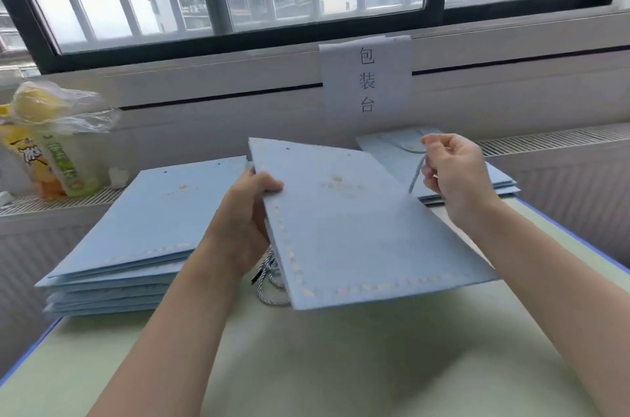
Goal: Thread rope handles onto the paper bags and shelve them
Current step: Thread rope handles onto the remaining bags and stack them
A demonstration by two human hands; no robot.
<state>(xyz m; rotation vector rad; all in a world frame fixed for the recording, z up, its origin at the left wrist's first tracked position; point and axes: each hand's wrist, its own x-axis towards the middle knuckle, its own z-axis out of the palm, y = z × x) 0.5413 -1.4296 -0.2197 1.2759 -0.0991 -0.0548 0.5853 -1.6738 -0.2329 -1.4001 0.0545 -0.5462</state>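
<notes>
I held one flat light-blue paper bag (358,229) tilted above the tabletop (306,365), gripped at its left edge by my left hand (245,212). It had a pale floral border along the near and left edges, a faint gold mark in the middle, and two small punched holes near the far edge. My right hand (453,171) pinched a light-blue rope handle (416,176), its end hanging toward the bag's face. A stack of unthreaded bags (136,239) lay flat on the left. A smaller stack of bags (443,164) sat behind on the right. Loose rope handles (271,276) lay under the held bag.
</notes>
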